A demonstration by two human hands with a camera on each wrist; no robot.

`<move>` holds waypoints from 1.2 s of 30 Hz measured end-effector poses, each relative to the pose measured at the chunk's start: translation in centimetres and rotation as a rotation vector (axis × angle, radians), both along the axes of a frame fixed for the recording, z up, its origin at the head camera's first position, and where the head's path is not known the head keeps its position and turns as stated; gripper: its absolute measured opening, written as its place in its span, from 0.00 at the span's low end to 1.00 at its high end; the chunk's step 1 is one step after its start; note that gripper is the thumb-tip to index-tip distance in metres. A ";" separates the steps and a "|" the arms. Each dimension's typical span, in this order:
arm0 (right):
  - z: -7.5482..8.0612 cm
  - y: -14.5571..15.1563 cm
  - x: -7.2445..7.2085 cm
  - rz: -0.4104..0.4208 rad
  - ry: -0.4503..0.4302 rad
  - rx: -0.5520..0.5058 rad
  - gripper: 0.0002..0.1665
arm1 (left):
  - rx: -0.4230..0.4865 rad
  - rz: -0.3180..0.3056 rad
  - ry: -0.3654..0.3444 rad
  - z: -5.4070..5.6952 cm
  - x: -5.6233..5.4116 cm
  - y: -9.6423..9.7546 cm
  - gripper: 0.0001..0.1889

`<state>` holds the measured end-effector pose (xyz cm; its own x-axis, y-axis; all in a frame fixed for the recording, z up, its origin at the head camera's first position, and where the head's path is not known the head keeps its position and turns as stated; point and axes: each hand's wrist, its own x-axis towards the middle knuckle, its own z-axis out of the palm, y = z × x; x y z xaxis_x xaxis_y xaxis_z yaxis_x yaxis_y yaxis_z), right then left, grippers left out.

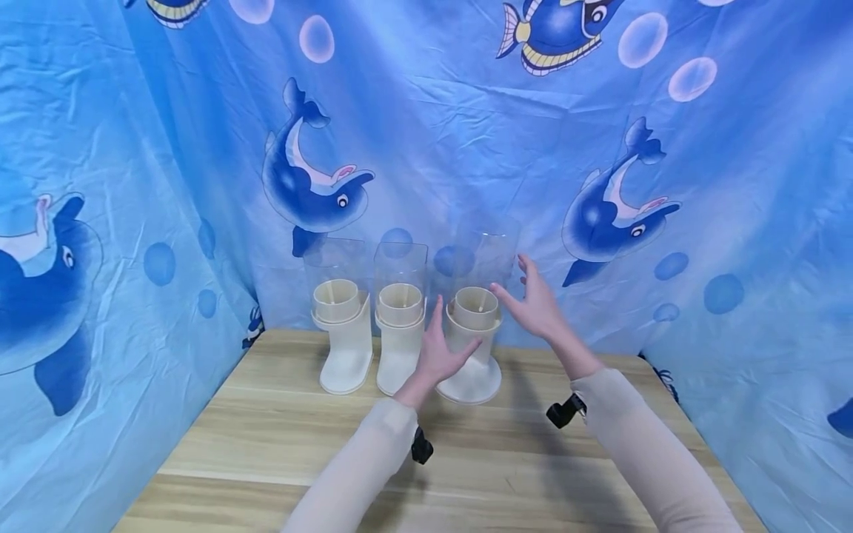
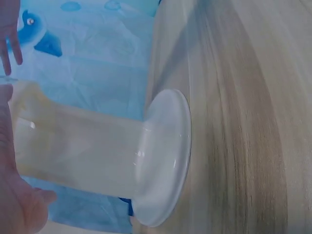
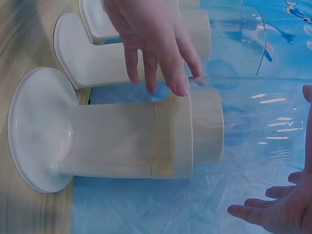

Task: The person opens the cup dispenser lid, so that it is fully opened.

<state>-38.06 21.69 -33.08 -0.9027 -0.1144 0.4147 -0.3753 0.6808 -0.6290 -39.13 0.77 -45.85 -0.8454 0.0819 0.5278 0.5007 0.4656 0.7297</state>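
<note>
Three cream stands line up along the back of the table, each with a ring, a short cup-like collar and a clear upright sleeve. The rightmost stand [image 1: 469, 370] has a round base; its collar [image 3: 207, 126] sits inside the clear sleeve [image 3: 273, 122]. My left hand [image 1: 440, 355] is at the front left of this stand, fingers spread. To its right and higher up is my right hand [image 1: 536, 303], fingers apart, beside the sleeve. Neither hand grips anything; whether a fingertip touches the stand I cannot tell. In the left wrist view the stand's column [image 2: 92, 151] shows close by.
Left of it stand the middle stand [image 1: 393, 363] and the left stand [image 1: 346, 363], close together. The wooden table [image 1: 266, 444] ends at a blue cloth backdrop [image 1: 426, 148] printed with dolphins, which also hangs on both sides.
</note>
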 end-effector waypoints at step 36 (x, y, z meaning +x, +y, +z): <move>0.0 -1.2 -0.2 0.090 -0.016 -0.213 0.65 | 0.011 -0.078 -0.024 2.8 -0.9 0.0 0.63</move>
